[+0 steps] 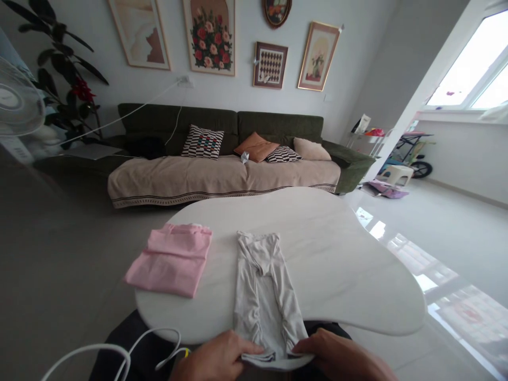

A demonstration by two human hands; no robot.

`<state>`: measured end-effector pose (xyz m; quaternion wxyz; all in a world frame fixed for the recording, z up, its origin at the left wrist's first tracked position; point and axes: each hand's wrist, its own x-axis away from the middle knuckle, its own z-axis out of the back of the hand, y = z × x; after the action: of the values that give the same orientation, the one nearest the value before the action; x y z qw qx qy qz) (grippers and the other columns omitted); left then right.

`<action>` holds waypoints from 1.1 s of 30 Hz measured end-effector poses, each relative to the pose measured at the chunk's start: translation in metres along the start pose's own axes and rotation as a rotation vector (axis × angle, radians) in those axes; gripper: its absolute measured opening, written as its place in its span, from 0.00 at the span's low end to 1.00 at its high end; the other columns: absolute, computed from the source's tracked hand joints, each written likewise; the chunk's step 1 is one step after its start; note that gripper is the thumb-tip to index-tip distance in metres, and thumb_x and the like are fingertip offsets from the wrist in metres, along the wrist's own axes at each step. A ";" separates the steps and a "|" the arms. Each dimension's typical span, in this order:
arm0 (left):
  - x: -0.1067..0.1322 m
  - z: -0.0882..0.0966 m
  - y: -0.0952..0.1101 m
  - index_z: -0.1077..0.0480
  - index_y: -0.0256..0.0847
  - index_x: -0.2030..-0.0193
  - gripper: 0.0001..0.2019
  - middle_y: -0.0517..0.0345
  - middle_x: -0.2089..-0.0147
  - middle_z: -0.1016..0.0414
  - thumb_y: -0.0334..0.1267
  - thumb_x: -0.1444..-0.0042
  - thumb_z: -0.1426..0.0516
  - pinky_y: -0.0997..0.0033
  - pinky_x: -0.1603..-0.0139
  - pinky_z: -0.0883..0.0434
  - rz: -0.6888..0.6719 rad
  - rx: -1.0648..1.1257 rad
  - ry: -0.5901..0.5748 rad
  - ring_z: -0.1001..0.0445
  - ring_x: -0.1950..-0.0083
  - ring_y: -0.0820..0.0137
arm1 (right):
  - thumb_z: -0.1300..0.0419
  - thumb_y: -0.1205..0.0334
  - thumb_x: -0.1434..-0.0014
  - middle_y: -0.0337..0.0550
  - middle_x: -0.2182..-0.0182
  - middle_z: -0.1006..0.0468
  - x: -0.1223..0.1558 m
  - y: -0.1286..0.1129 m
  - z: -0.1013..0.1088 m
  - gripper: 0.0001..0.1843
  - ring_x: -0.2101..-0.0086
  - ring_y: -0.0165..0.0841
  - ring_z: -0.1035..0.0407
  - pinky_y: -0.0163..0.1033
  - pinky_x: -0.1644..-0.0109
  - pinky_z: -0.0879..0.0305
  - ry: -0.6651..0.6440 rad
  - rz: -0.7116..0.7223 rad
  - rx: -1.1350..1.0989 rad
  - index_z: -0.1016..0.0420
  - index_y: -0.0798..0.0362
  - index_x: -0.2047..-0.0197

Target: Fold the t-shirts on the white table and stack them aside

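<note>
A light grey garment lies lengthwise on the white table, its near end reaching past the table's front edge. Two long, wrinkled strips, sleeves or legs, run down over a flat panel of the same cloth; I cannot tell which. My left hand pinches the left corner of the near hem, thumb on top. At the hem's right corner, my right hand grips the cloth in the same way. The hem is slightly turned up between them. To the left sits a folded pink cloth, touched by neither hand.
White cables loop at the lower left, beside my left forearm. Behind the table stands a green sofa with a beige cover and cushions. A fan is at the far left. Glossy floor extends to the right.
</note>
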<state>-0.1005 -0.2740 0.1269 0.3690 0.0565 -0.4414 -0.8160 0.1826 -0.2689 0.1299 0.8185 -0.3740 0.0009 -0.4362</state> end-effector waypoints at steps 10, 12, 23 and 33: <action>-0.182 0.101 -0.107 0.32 0.35 0.73 0.08 0.64 0.78 0.35 0.40 0.54 0.46 0.76 0.70 0.39 0.320 0.432 0.877 0.35 0.72 0.73 | 0.45 0.59 0.54 0.34 0.81 0.33 -0.183 0.083 0.108 0.09 0.78 0.26 0.40 0.32 0.73 0.45 0.549 -0.282 -0.388 0.34 0.56 0.72; -0.202 0.090 -0.132 0.33 0.36 0.75 0.06 0.62 0.78 0.33 0.37 0.54 0.46 0.74 0.67 0.37 0.353 0.420 0.911 0.33 0.71 0.71 | 0.47 0.59 0.53 0.34 0.83 0.35 -0.209 0.102 0.090 0.08 0.78 0.27 0.40 0.32 0.73 0.45 0.622 -0.333 -0.358 0.35 0.56 0.76; -0.209 0.085 -0.157 0.36 0.37 0.57 0.11 0.53 0.61 0.27 0.34 0.47 0.51 0.70 0.57 0.33 0.273 0.364 1.074 0.28 0.61 0.70 | 0.55 0.58 0.46 0.45 0.70 0.28 -0.230 0.131 0.059 0.19 0.67 0.36 0.33 0.38 0.63 0.40 0.882 -0.386 -0.208 0.36 0.58 0.54; -0.216 0.054 -0.146 0.48 0.40 0.39 0.25 0.51 0.35 0.52 0.43 0.43 0.55 0.49 0.40 0.51 0.305 -0.475 0.816 0.58 0.35 0.58 | 0.59 0.50 0.41 0.48 0.37 0.59 -0.248 0.099 0.017 0.31 0.39 0.40 0.72 0.53 0.41 0.62 0.648 -0.342 0.321 0.52 0.55 0.38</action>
<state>-0.0481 -0.0473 -0.0016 0.6295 0.2205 -0.0661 -0.7421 0.1050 -0.0482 0.0010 0.7393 -0.0792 0.1288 -0.6562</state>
